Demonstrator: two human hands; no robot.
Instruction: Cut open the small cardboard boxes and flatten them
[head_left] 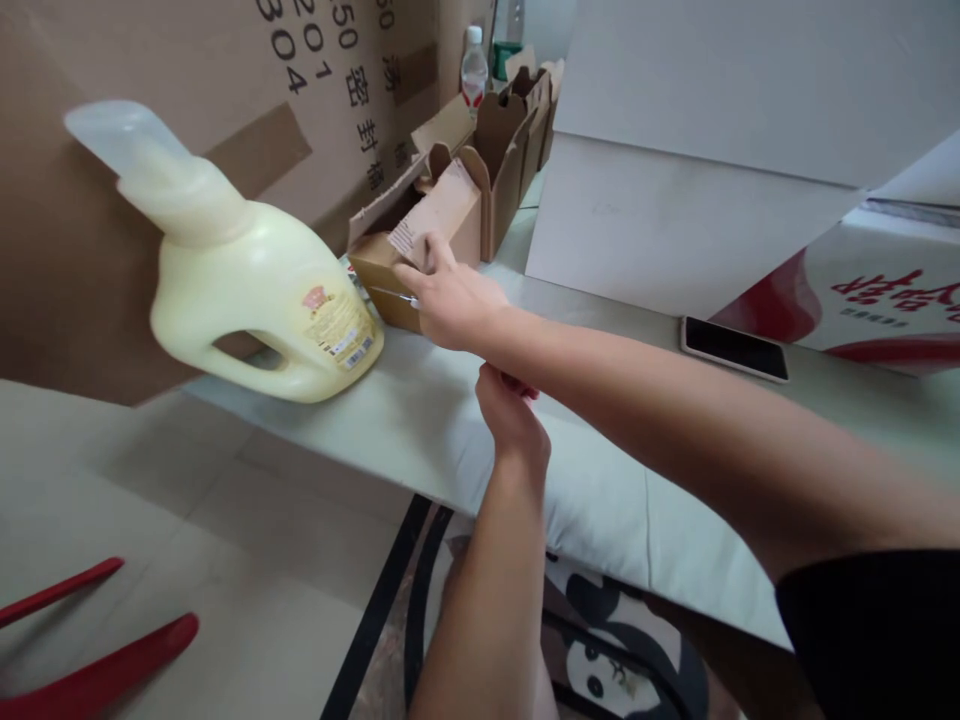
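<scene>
The bare right hand (459, 305) — maybe for steadying — touches the open brown cardboard box (444, 212) at eleven o'clock; at five is the bare left hand (511, 405) (both grips I cannot tell).

So the plain brown cardboard box (386, 268) sat upright on the counter (420, 400), top open, a flap with a ragged corrugated edge sticking up. Thin metal tool (396, 296) pointed left just beside it.
</scene>
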